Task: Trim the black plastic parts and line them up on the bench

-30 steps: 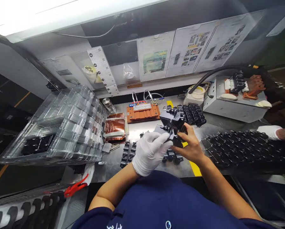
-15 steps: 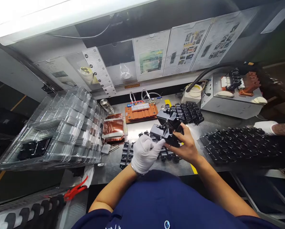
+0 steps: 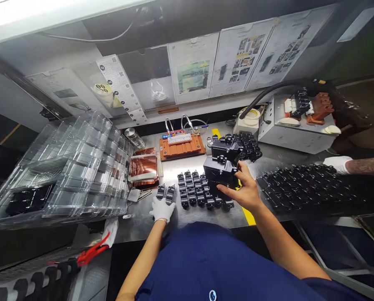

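My bare right hand [image 3: 243,188] is closed on a black plastic housing [image 3: 220,170] held above the bench. A similar boxy black part [image 3: 225,147] shows just behind it; I cannot tell whether the two are joined. My left hand [image 3: 162,210], in a white glove, reaches down at the left with its fingers stretched over two black ribbed strips [image 3: 170,193], touching their near ends. Between the hands, rows of black ribbed parts [image 3: 191,189] lie side by side on the metal bench, partly hidden by the held housing.
Clear plastic trays [image 3: 89,167] are stacked at the left, beside copper-coloured sheets [image 3: 143,168]. An orange fixture [image 3: 183,148] stands at the back. More black parts [image 3: 309,188] fill the right side, near another person's gloved hand [image 3: 337,164]. Red-handled pliers [image 3: 92,253] hang low left.
My left hand has left the housing and moved left and down to the ribbed strips. My right hand still holds the housing, now turned somewhat.
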Demonstrator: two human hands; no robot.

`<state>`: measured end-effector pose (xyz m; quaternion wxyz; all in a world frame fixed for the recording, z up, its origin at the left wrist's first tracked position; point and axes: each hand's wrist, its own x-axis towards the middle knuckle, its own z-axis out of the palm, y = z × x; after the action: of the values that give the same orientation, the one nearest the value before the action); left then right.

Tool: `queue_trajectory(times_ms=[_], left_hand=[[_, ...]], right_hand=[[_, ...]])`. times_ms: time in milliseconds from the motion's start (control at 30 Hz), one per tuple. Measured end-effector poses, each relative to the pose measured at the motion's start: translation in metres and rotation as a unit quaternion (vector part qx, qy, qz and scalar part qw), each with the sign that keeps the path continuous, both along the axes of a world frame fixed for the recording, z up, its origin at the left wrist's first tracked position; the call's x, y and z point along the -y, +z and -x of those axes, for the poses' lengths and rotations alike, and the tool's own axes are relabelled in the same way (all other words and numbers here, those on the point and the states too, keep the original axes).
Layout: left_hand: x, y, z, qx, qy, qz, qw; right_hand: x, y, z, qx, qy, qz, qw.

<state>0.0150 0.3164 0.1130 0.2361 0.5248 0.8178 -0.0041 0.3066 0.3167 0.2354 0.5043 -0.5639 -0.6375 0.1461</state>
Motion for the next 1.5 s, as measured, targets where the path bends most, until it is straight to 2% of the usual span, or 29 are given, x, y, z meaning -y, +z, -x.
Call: queue_trajectory(times_ms=[67, 133, 200, 300, 367, 467, 600, 800, 1033, 1200, 1500], left_hand=[[-0.007, 0.000, -0.003, 0.006, 0.006, -0.011, 1.000], [-0.012, 0.007, -0.004, 0.021, 0.005, -0.027, 0.999], [-0.014, 0.020, -0.005, 0.039, -0.008, -0.058, 0.997], [-0.009, 0.051, -0.010, 0.071, -0.040, -0.131, 0.988], [-0.006, 0.076, -0.015, 0.106, -0.064, -0.216, 0.969], [-0.003, 0.110, -0.024, 0.149, -0.112, -0.350, 0.918], [-0.003, 0.137, -0.032, 0.143, -0.163, -0.435, 0.874], [0.000, 0.146, -0.036, 0.146, -0.188, -0.461, 0.855], [0.007, 0.151, -0.036, 0.145, -0.150, -0.412, 0.887], [0.010, 0.154, -0.034, 0.162, -0.141, -0.418, 0.883], [0.015, 0.159, -0.035, 0.171, -0.129, -0.419, 0.882]], right_hand=[[-0.001, 0.000, 0.001, -0.003, 0.009, -0.001, 1.000], [0.000, 0.001, 0.000, -0.003, 0.015, 0.002, 1.000], [0.001, 0.002, -0.005, 0.000, 0.026, -0.001, 1.000], [0.003, 0.002, -0.012, 0.000, 0.045, -0.013, 0.999], [0.003, 0.001, -0.014, -0.008, 0.048, -0.020, 0.999], [0.001, 0.002, -0.012, -0.012, 0.058, -0.033, 0.998], [-0.001, 0.007, -0.004, 0.006, 0.087, -0.043, 0.995], [0.000, 0.009, 0.003, 0.022, 0.090, -0.047, 0.995], [0.000, 0.009, 0.010, 0.024, 0.091, -0.019, 0.995], [0.002, 0.009, 0.013, 0.024, 0.075, 0.010, 0.997], [0.005, -0.001, 0.008, 0.040, 0.061, 0.007, 0.997]])
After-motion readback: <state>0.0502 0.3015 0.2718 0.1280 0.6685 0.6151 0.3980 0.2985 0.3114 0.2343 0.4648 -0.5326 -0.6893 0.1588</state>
